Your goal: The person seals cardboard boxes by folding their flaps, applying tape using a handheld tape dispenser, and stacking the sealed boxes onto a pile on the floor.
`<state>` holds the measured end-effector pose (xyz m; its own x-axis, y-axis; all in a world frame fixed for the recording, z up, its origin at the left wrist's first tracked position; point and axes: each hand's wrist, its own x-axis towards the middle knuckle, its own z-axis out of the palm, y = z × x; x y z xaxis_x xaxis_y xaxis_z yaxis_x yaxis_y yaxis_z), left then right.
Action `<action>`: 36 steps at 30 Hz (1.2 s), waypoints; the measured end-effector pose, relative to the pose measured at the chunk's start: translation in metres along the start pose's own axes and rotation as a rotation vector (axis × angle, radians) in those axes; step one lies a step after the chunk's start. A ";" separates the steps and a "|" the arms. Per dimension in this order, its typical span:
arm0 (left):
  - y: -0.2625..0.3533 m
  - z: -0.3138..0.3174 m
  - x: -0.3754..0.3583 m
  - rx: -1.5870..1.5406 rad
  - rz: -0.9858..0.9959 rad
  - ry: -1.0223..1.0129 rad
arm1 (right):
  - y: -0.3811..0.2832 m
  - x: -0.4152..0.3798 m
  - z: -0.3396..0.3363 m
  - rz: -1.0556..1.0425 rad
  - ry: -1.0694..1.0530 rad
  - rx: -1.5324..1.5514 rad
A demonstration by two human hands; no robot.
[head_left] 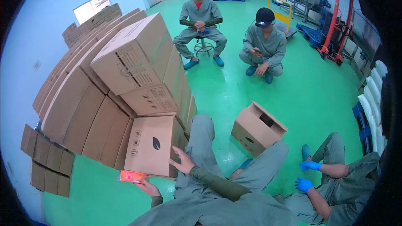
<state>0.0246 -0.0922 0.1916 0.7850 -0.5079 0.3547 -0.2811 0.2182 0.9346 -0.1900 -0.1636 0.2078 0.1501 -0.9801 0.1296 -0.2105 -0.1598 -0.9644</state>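
Observation:
My left hand is closed on a small orange packet, just below the near edge of a cardboard box. That box has a dark leaf print and stands low beside a taller stack of boxes. At its right corner is my right hand, with fingers spread and nothing held. An open carton rests on the green floor beyond my legs, its flaps raised and its inside dark.
More stacked boxes fill the left. One person sits on a stool, another squats. A blue-gloved co-worker sits close at the right. A red pallet lifter and wrapped white goods stand at the right.

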 end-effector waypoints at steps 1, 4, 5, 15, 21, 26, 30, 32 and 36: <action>0.008 0.011 0.000 -0.062 -0.040 -0.072 | -0.012 -0.009 -0.013 0.061 0.004 0.150; 0.061 0.039 -0.006 -0.134 -0.087 -0.288 | -0.014 -0.025 -0.052 0.037 0.235 0.302; 0.067 0.058 -0.008 -0.171 -0.091 -0.355 | -0.012 -0.030 -0.067 0.030 0.317 0.327; 0.143 0.182 -0.088 -0.250 -0.120 -1.184 | 0.127 -0.034 -0.326 0.497 1.195 -1.261; 0.124 0.205 -0.112 -0.250 -0.253 -1.409 | 0.226 -0.059 -0.390 0.721 0.824 -0.824; 0.112 0.221 -0.122 -0.135 -0.328 -1.405 | 0.239 -0.081 -0.339 0.579 0.551 -1.069; 0.083 0.266 -0.117 -0.094 -0.241 -1.399 | 0.265 -0.075 -0.365 0.294 -0.054 -1.046; 0.086 0.295 -0.136 -0.128 -0.196 -1.377 | 0.292 -0.073 -0.393 0.012 -0.185 -1.000; 0.071 0.378 -0.164 -0.102 -0.208 -1.363 | 0.251 -0.063 -0.396 0.226 0.477 -0.722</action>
<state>-0.3328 -0.3082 0.2108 -0.3641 -0.9313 0.0134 -0.1387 0.0684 0.9880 -0.6350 -0.1885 0.0483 -0.3523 -0.9161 0.1915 -0.7672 0.1655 -0.6197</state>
